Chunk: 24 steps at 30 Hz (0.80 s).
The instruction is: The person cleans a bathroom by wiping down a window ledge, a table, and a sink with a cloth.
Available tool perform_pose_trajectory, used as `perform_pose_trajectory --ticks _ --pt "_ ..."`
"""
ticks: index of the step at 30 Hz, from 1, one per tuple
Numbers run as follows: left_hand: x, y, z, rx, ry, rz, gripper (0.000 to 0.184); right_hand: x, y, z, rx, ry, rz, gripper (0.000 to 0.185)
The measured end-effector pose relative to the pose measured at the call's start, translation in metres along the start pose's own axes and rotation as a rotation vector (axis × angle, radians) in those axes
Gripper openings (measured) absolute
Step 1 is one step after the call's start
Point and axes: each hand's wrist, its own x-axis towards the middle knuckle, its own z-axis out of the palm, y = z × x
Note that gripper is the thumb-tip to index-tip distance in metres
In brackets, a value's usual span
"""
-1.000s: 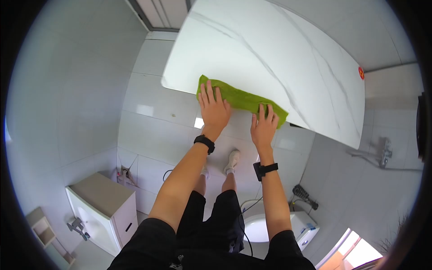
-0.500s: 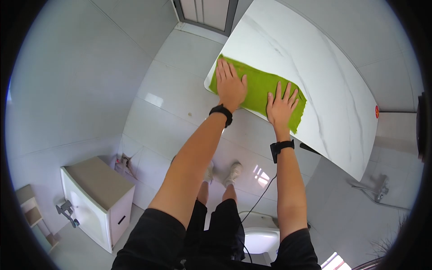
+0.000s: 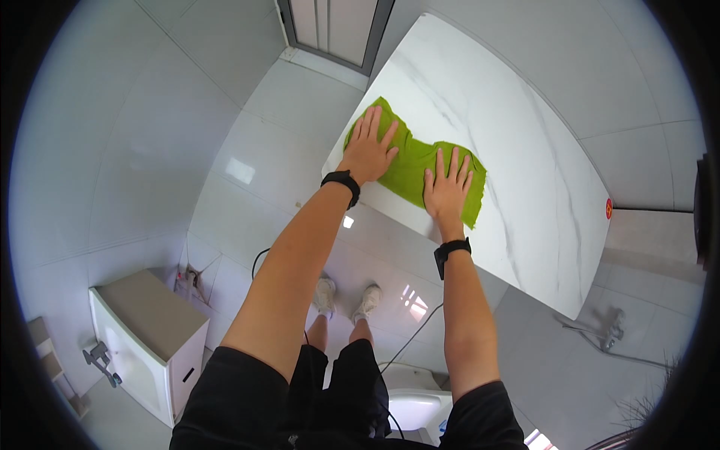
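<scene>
- From where I stand, the green cloth (image 3: 414,166) lies on the white, grey-veined tabletop (image 3: 517,157), towards the person's side and close to the end nearest the door (image 3: 335,26).
- The left hand (image 3: 366,157) is open and palm down, fingers spread a little, pressing on the cloth's door-side end.
- The right hand (image 3: 447,193) is open and flat too, fingers pointing away from the person, on the cloth's other end; neither hand grips it.
- Between the hands the cloth's far edge dips and wrinkles, so it isn't lying smooth.
- As for how far along things are, I'd say the cloth is down and under both palms, but it takes up only a small part of the surface.
- A strip of white shows between the cloth and the person's edge; a much wider stretch runs beyond it, over to the red sticker (image 3: 608,208) at the far end.
- I can't tell which parts the cloth has passed over, so how much is done or left stays unclear to me.
</scene>
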Motion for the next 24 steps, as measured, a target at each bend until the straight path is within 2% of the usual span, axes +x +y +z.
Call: perform_pose_trajectory --ticks 8,17,24 --pt "0.026 0.005 0.006 0.046 -0.094 -0.034 0.063 0.027 0.004 -0.001 0.027 0.01 -0.073 0.056" --pt "0.059 0.017 0.027 0.062 0.075 -0.11 0.063 0.075 0.016 -0.001 0.02 0.026 -0.118 0.056" --pt "0.094 0.028 0.039 0.078 0.024 -0.187 0.064 0.11 0.027 0.009 0.048 0.067 -0.177 0.057"
